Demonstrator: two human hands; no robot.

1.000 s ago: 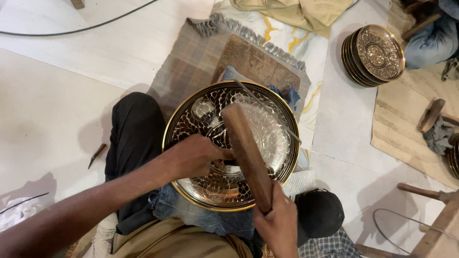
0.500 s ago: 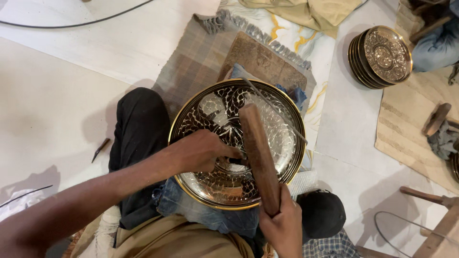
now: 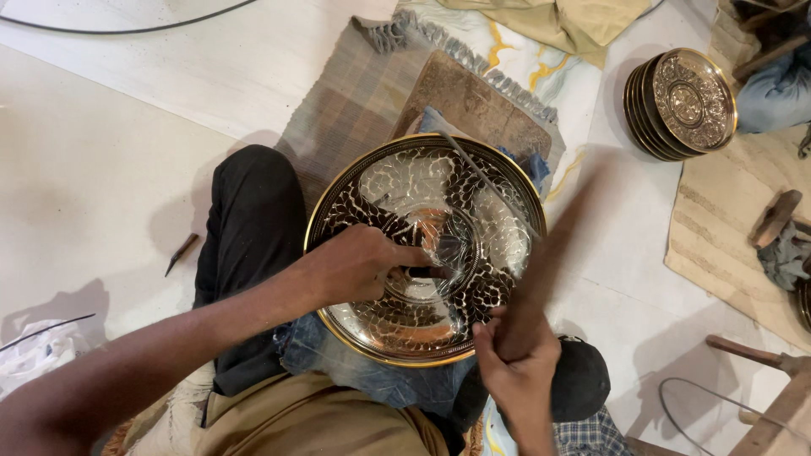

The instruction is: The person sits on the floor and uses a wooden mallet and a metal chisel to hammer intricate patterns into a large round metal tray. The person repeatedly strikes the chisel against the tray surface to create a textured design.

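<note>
Metalwork on a floor: a large round engraved metal tray (image 3: 427, 253), gilt at the rim and covered in dark fretted pattern, lies tilted across the lap of a person seated on the pale floor (image 3: 101, 169). The left hand (image 3: 359, 266) rests on the tray's middle, fingers curled and pinched around a small dark punch-like tool (image 3: 422, 272) whose tip meets the tray's central medallion; the tool is mostly hidden by the fingers. The right hand (image 3: 515, 363) is wrapped tight in a fist around the lower end of a wooden mallet (image 3: 549, 253), which is blurred and angled up over the tray's right rim. A thin metal rod (image 3: 486, 181) lies across the tray's upper right part. Under the tray are a folded blue cloth (image 3: 528, 165), a brown board (image 3: 473, 105) and a woven fringed mat (image 3: 355, 97). A stack of smaller engraved plates (image 3: 680, 105) stands well apart at the upper right, beside another person's blue-clad leg (image 3: 777, 93). A small dark chisel (image 3: 182, 253) lies on the floor to the left, near the black-trousered knee (image 3: 249, 211).
</note>
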